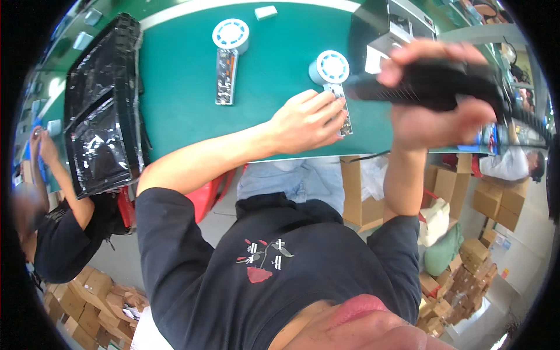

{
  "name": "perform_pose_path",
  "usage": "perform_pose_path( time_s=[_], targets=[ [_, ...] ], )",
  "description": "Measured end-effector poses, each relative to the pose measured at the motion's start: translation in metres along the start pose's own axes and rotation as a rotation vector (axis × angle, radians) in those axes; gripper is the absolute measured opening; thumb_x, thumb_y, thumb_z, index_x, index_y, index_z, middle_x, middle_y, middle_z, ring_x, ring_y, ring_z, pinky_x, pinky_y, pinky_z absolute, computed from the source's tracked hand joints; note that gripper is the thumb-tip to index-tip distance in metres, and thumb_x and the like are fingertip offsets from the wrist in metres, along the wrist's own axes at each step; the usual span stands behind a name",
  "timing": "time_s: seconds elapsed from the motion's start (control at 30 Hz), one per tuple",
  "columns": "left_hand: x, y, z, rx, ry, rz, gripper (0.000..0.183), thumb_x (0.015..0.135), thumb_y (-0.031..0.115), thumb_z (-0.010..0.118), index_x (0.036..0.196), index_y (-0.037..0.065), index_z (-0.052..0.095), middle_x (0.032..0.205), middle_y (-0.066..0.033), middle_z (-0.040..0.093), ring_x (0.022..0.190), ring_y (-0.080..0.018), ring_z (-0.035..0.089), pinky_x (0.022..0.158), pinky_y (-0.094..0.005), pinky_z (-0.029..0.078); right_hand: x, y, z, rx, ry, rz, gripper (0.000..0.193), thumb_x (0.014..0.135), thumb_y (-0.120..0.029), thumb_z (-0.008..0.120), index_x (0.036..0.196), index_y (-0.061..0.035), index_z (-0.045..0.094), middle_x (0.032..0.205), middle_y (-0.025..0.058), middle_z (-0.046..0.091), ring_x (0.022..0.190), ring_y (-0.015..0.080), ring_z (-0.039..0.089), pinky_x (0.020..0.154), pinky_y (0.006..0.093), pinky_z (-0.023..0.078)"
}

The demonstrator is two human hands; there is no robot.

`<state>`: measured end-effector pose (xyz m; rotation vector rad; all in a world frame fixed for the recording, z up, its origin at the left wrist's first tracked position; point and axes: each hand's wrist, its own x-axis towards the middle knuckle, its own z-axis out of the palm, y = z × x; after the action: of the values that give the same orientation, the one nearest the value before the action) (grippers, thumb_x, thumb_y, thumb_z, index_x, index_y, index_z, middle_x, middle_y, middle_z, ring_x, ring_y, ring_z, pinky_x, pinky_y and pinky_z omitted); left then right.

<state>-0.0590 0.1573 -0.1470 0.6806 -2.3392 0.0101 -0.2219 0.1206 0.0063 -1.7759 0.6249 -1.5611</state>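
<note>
My left hand (312, 121) is closed over a narrow strip with small parts on it (348, 123), near the table's front edge. A white round vented head (330, 67) joins the strip's far end. In my right hand (434, 122), raised at the right and partly blurred, is a black corded hand tool (431, 84). Its narrow nose points left, toward the strip; its exact kind is unclear. Farther left lies a similar piece, a white vented head (231, 34) with an open handle full of circuit parts (226, 79).
The table has a green mat (274, 70). At its left stands a shiny black plastic-covered bin (105, 111), with a co-worker's arm (64, 169) beyond. A small white block (266, 12) lies at the back; a black-and-silver machine (391, 32) stands back right. Cardboard boxes (361, 195) sit below.
</note>
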Motion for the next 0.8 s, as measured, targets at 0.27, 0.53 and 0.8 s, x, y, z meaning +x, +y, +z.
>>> perform_pose_path(
  time_s=[0.27,0.53,0.8],
  targets=[
    [0.023,0.002,-0.011,-0.269,-0.055,-0.097,0.060,0.085,0.042,0.081,0.134,0.009,0.066,0.098,-0.0134,0.061,0.077,-0.0281,0.064,0.065,-0.0403,0.054,-0.085,-0.037,-0.086,-0.142,0.065,0.689,0.033,0.102,-0.029,0.067,0.115,-0.0012,0.057,0.079,0.0075,0.067,0.058,0.0089,0.058,0.052,0.0241,0.047],
    [0.047,0.006,-0.031,-0.198,-0.287,-0.433,0.043,0.086,0.033,0.083,0.119,0.007,0.073,0.065,-0.0094,0.066,0.054,-0.0233,0.066,0.054,-0.0357,0.051,-0.144,0.019,-0.116,-0.119,0.088,0.963,0.030,0.108,-0.033,0.058,0.111,-0.0038,0.057,0.073,0.0075,0.064,0.051,0.0097,0.058,0.046,0.0243,0.047],
    [0.089,-0.070,-0.073,-0.333,-0.231,-0.890,0.032,0.085,0.002,0.068,0.116,0.005,0.076,0.081,-0.0049,0.074,0.075,-0.0090,0.070,0.068,-0.0270,0.056,-0.159,0.026,-0.126,0.173,0.297,0.869,0.030,0.104,-0.033,0.064,0.107,-0.0036,0.059,0.071,0.0061,0.061,0.048,0.0109,0.057,0.044,0.0259,0.046]
  ],
)
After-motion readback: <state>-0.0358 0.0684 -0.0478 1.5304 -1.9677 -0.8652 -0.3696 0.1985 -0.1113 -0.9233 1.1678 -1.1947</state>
